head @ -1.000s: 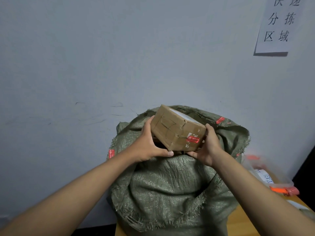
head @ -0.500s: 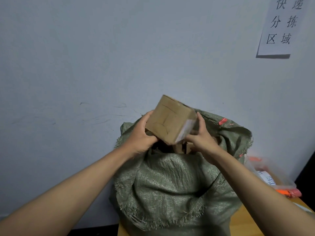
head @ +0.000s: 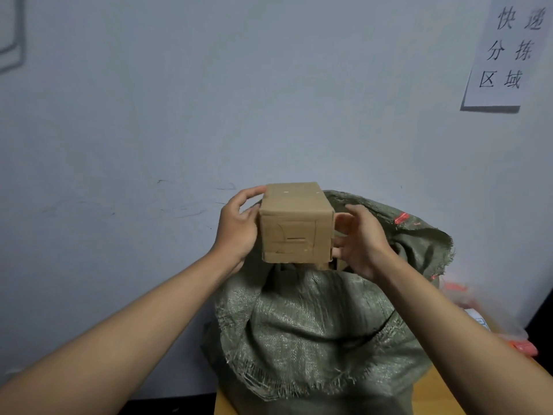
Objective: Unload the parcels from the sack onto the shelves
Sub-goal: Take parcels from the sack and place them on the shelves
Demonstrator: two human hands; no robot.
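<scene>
Head view, left to right. Bare wall [head: 149, 130] at left. Left hand [head: 238, 227] clasped on the left side of a brown cardboard parcel [head: 296, 224], thumb up along the top edge. Parcel held level in the air just above the open mouth of the green woven sack [head: 314, 324], taped end face turned toward the camera. Right hand [head: 357, 238] cupped against the parcel's right side, fingertips touching the lower edge; how firmly it grips cannot be told. More cardboard glimpsed in the sack's mouth directly under the parcel. Sack standing on a wooden surface [head: 449, 393], red markings on its rim. Blurred clear wrapping with orange [head: 490, 324] lying to the right of the sack. Paper sign [head: 508, 52] on the wall at upper right.

Step in hand, judged: one parcel lifted clear of the sack, not yet shelved. No shelves in sight; next move calls for carrying the parcel away from the sack and turning toward them, both hands kept on opposite sides.
</scene>
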